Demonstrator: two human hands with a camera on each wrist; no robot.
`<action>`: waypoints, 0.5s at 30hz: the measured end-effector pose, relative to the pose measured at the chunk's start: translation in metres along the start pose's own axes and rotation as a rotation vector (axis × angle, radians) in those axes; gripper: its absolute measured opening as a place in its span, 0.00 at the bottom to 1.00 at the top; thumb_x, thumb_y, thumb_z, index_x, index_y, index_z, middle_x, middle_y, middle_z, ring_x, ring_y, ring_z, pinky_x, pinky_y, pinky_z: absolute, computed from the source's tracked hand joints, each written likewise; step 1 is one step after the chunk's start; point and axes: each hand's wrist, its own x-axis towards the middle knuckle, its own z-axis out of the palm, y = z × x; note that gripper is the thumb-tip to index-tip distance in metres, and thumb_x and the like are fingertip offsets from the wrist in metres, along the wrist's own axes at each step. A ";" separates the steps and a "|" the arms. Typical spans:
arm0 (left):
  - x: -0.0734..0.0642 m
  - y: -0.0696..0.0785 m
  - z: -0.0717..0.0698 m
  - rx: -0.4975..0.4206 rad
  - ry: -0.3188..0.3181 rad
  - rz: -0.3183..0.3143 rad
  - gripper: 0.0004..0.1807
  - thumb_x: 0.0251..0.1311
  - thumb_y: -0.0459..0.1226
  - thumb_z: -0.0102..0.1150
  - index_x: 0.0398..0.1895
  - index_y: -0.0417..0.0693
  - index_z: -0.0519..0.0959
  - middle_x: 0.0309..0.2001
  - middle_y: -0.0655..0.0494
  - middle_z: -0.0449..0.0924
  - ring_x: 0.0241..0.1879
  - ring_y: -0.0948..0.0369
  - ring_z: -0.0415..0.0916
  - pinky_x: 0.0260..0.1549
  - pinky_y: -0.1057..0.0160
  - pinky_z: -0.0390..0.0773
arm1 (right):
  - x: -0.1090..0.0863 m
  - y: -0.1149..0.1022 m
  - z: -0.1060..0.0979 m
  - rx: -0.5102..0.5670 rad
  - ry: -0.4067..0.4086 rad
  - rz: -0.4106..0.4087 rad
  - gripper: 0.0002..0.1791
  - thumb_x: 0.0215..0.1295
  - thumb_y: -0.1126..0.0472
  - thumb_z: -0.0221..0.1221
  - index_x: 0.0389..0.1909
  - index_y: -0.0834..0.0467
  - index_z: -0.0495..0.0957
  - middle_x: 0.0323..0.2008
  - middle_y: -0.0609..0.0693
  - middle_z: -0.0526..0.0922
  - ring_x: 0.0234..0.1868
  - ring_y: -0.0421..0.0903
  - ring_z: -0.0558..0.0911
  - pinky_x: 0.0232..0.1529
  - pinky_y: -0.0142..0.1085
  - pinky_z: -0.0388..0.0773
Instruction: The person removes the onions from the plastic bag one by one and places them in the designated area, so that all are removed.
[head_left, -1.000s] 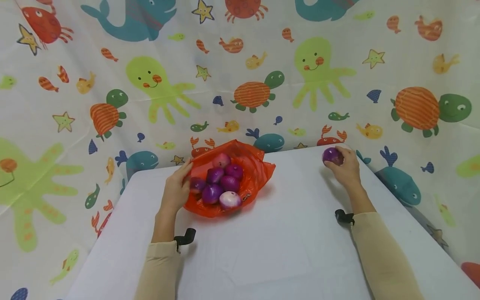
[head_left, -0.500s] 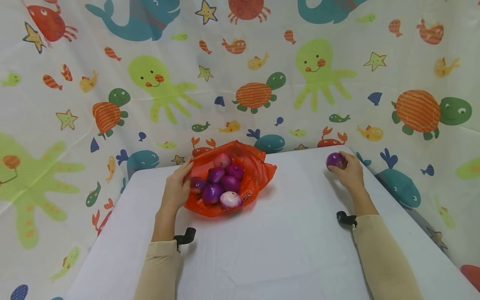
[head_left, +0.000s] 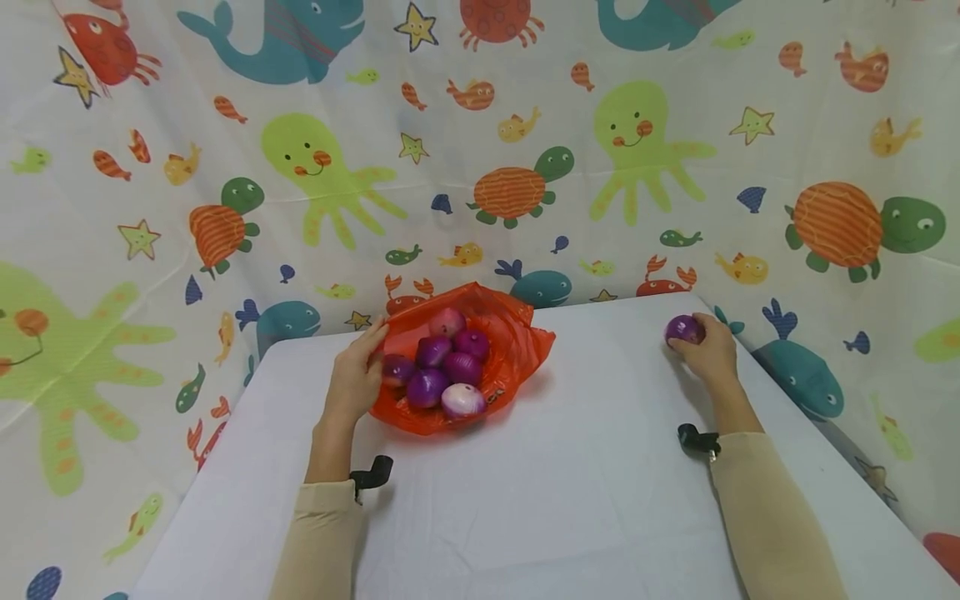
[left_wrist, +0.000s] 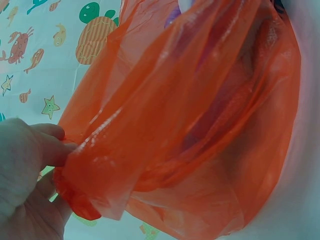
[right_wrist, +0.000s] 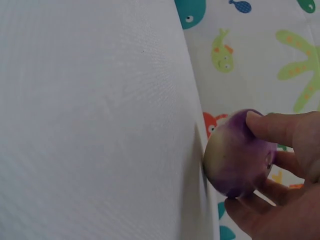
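Seven onions show inside the red bag, heaped together in its open mouth, most of them deep purple and the nearest one mostly white. An eighth, the loose onion, is well apart to the right of the bag, about as far back as the bag's middle. The right hand grasps it, thumb on one side and fingers curled against the other, as the right wrist view plainly shows. At the bag's left edge, the left hand pinches the thin plastic between thumb and fingers. What has just changed is small: over the last second the right hand has carried its onion a little farther to the right of the bag and slightly toward the person, while the left hand, the bag and its heap have stayed as they were. To judge by this, the work is at the handling of one onion away from the bag, with the bag steadied at its edge. Below the bag is the white table; behind it hangs a curtain printed with sea animals. A shadow lies near the loose onion, but whether it touches the table or is held just over it I cannot tell.
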 end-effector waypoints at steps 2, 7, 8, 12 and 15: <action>0.000 0.000 -0.001 0.004 0.003 0.000 0.30 0.72 0.22 0.52 0.76 0.43 0.69 0.78 0.47 0.65 0.77 0.44 0.64 0.72 0.42 0.68 | 0.000 0.000 0.000 -0.003 0.002 0.001 0.43 0.74 0.60 0.62 0.82 0.64 0.51 0.78 0.72 0.56 0.79 0.72 0.56 0.75 0.68 0.59; 0.000 0.000 -0.001 0.003 -0.003 -0.014 0.30 0.72 0.22 0.51 0.76 0.44 0.69 0.78 0.47 0.65 0.78 0.45 0.63 0.72 0.43 0.68 | 0.000 0.000 -0.001 -0.004 -0.002 0.034 0.44 0.75 0.58 0.61 0.82 0.64 0.49 0.78 0.73 0.55 0.79 0.72 0.56 0.74 0.69 0.59; 0.000 0.000 -0.001 0.001 -0.008 -0.019 0.30 0.72 0.22 0.51 0.76 0.44 0.69 0.79 0.48 0.64 0.78 0.45 0.63 0.73 0.43 0.68 | 0.000 0.000 -0.001 -0.005 -0.004 0.040 0.44 0.75 0.57 0.61 0.82 0.64 0.49 0.78 0.73 0.54 0.79 0.73 0.56 0.74 0.69 0.59; 0.000 0.000 -0.001 -0.010 -0.016 -0.031 0.31 0.72 0.23 0.51 0.77 0.45 0.68 0.79 0.51 0.63 0.78 0.46 0.62 0.73 0.43 0.68 | -0.001 0.000 -0.002 -0.006 -0.005 0.053 0.44 0.76 0.56 0.60 0.82 0.65 0.47 0.78 0.75 0.53 0.79 0.74 0.56 0.74 0.69 0.59; 0.000 0.000 0.000 -0.007 -0.013 -0.030 0.30 0.73 0.23 0.51 0.77 0.45 0.68 0.79 0.50 0.64 0.78 0.46 0.62 0.73 0.43 0.68 | -0.002 0.000 -0.003 -0.009 -0.005 0.055 0.45 0.76 0.55 0.59 0.82 0.67 0.46 0.77 0.76 0.54 0.78 0.75 0.56 0.74 0.69 0.59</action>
